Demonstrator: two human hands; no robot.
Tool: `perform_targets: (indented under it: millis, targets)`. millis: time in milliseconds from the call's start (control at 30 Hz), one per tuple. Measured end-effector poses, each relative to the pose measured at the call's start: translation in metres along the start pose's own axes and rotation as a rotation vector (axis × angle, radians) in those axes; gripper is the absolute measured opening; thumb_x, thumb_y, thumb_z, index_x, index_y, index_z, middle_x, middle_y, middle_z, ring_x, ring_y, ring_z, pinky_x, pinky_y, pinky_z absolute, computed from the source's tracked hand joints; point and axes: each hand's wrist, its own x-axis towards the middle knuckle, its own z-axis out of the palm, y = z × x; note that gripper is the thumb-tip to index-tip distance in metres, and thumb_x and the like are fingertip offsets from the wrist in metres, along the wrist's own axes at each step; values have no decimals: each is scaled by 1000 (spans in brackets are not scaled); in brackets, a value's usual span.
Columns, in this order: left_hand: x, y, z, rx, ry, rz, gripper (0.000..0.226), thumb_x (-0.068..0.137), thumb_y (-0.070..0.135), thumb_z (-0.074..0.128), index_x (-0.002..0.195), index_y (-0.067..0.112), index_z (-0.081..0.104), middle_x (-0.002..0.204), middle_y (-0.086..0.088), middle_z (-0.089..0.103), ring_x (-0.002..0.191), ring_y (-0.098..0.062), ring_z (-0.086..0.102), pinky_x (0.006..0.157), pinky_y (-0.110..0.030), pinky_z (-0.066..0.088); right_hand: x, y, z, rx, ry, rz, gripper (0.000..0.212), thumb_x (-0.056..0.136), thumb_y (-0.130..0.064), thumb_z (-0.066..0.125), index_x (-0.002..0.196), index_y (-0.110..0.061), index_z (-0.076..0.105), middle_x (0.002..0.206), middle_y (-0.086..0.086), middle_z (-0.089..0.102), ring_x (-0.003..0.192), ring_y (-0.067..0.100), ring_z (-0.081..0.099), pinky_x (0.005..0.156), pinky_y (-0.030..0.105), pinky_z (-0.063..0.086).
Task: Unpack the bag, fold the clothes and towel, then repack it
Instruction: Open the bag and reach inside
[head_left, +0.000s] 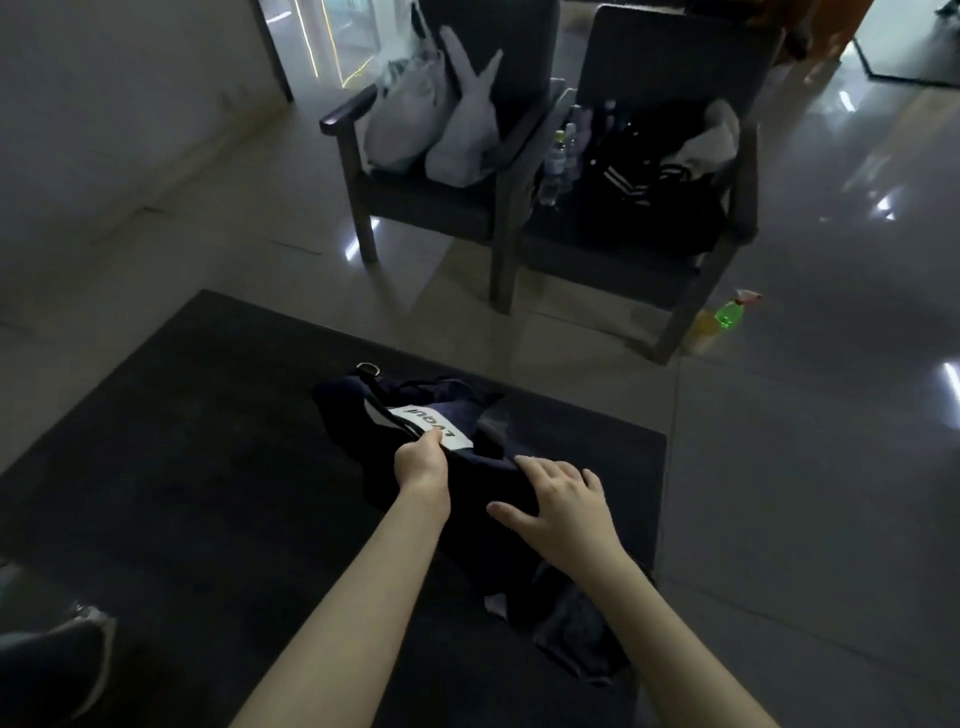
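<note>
1. Location: the bag (480, 470) lies at the centre of the frame on a dark mat (208, 441), directly ahead of both hands and partly under them.
2. Axis: its long axis runs diagonally, from a metal ring (368, 370) at the upper left down toward crumpled dark cloth (576, 639) at the lower right. It cannot be determined whether that cloth belongs to the bag or is a garment from it.
3. Left hand (421, 460): the fingers are curled and pinch the bag's edge just below the white label (434, 423). This hand is the nearer one to the ring end.
4. Right hand (563, 506): the fingers are straight and spread wide, resting flat on the bag's mid-body, just right of the left hand. It grips nothing.
5. Judgement: the coming move depends on the right hand pinning the body while the left draws the pinched edge toward the upper left, along the axis.
6. Appearance: the bag is navy, soft, slumped and creased. A white stripe (379, 415) runs beside the label. The lettering is unreadable, and no zip can be made out in the dim light.
7. Stage: judged early in unpacking, with no folded items in view.
</note>
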Motion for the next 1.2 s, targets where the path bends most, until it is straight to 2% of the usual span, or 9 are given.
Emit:
perform_targets:
  millis: [67,167,400,533,667,833,933,1100,1200]
  targets:
    - [33,6,-14,-6,37,-12,30,91,21,57,107,-4,62,105,-18,65,100,-36,62,95,-46,49,27,-18,22,-4,-55,20,78,84,-68,42,148,-28,23,152,-8,28,142,17,20,114,51,13]
    - [73,15,-31,-3,92,-6,31,93,24,57,105,-4,60,110,-19,63,102,-35,61,96,-45,49,67,-42,54,59,-91,38,74,90,-53,51,150,-24,18,156,-3,20,144,20,12,114,51,21]
    - [157,54,-49,-70,132,78,35,95,26,56,113,-3,58,113,-15,59,106,-32,57,94,-38,47,160,-88,92,200,13,-80,71,91,-33,59,148,-8,25,153,9,28,144,25,14,114,33,23]
    - [198,76,-51,-119,127,111,22,94,24,57,101,4,60,110,-16,63,104,-34,61,97,-47,48,202,-103,99,202,56,-142,60,91,-28,60,142,-6,35,145,8,40,141,24,23,110,32,29]
    - [220,86,-58,-110,155,111,31,95,25,55,113,0,59,115,-16,62,106,-33,60,98,-46,48,219,-112,104,220,2,-177,60,93,-26,57,145,-8,32,150,6,35,143,21,18,111,33,28]
    - [220,77,-65,4,119,32,47,95,28,52,134,2,47,132,-16,54,117,-35,54,101,-47,45,203,-100,107,162,-76,-189,61,96,-34,50,149,-15,25,156,2,25,146,19,14,116,41,21]
    - [202,65,-66,149,148,34,48,96,29,47,138,6,42,136,-12,50,120,-34,51,102,-45,43,179,-82,99,175,-65,-184,58,97,-36,48,148,-18,28,155,-2,28,145,16,17,117,38,20]
    - [133,33,-50,443,251,278,51,97,25,45,143,6,34,148,-11,34,126,-31,46,104,-46,40,110,-39,74,337,29,-54,52,96,-30,52,144,-16,39,143,1,47,134,17,39,108,27,28]
    - [84,-4,-31,525,91,406,37,98,21,44,131,6,49,132,-10,50,114,-26,52,97,-36,44,58,-2,68,395,50,50,49,95,-30,52,141,-17,42,141,-2,48,132,16,41,104,25,31]
